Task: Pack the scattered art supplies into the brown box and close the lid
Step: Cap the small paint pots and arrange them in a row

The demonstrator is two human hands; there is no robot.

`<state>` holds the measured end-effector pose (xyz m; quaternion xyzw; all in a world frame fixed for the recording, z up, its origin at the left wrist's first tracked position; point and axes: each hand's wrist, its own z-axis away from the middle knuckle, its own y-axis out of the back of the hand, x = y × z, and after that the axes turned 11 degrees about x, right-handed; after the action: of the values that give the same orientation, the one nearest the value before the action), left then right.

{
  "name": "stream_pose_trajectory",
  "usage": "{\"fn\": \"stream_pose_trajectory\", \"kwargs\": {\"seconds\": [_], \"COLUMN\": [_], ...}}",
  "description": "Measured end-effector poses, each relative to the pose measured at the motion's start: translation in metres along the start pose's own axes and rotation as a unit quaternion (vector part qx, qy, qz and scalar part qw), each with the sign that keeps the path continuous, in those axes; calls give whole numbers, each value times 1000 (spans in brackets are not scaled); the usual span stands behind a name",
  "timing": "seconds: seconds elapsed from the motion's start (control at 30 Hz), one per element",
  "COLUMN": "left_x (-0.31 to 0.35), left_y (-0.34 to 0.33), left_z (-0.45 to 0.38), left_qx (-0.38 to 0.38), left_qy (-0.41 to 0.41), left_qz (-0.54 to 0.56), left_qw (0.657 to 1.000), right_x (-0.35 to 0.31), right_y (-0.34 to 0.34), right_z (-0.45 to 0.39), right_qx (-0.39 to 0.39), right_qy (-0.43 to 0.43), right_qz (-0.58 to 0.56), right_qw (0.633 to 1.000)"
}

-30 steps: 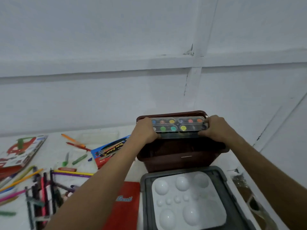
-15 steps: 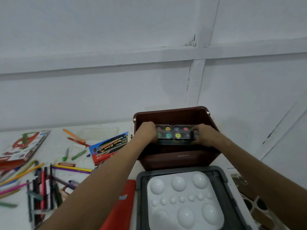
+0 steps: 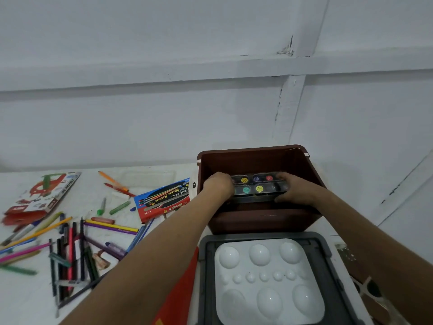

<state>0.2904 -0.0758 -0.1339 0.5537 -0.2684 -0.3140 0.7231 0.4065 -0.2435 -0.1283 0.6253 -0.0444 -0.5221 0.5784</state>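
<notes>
Head view
Brown box point(image 3: 262, 219): stands open at the back of the white table point(image 3: 35, 301), by the wall.
Paint set point(image 3: 257, 186): level, down inside the box below its rim, gripped at both ends.
Left hand point(image 3: 218, 186): fingers curled round the set's left end.
Right hand point(image 3: 295, 188): fingers curled over its right end.
Grey lid point(image 3: 206, 277): flat in front of the box, white palette point(image 3: 267, 280) lying in it.
Pencils point(image 3: 70, 249): scattered at left, near the watercolour pack point(image 3: 164, 200) and pastel box point(image 3: 44, 193).
</notes>
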Motion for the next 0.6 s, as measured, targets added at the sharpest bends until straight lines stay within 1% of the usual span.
{"fn": "stream_pose_trajectory", "kwargs": {"seconds": [0.07,0.1,0.23,0.4,0.6], "left_x": [0,0,-1,-2,-4], "left_y": [0,0,-1,0,4], "left_z": [-1,-1,-3,-4,-4], "left_qx": [1,3,9,13,8], "left_qy": [-2,-3,1,1,7], "left_qz": [-7,-7,-1,-4,-4], "left_qw": [1000,1000,1000,1000,1000], "right_x": [0,0,0,-7,-7], "right_y": [-1,-2,0,-3,-3], "right_z": [-1,-1,0,-2,-1], "right_qx": [4,18,103,94,104], "right_qy": [4,5,8,11,13], "right_qz": [30,38,67,133,141], "right_qw": [1000,999,992,987,985]}}
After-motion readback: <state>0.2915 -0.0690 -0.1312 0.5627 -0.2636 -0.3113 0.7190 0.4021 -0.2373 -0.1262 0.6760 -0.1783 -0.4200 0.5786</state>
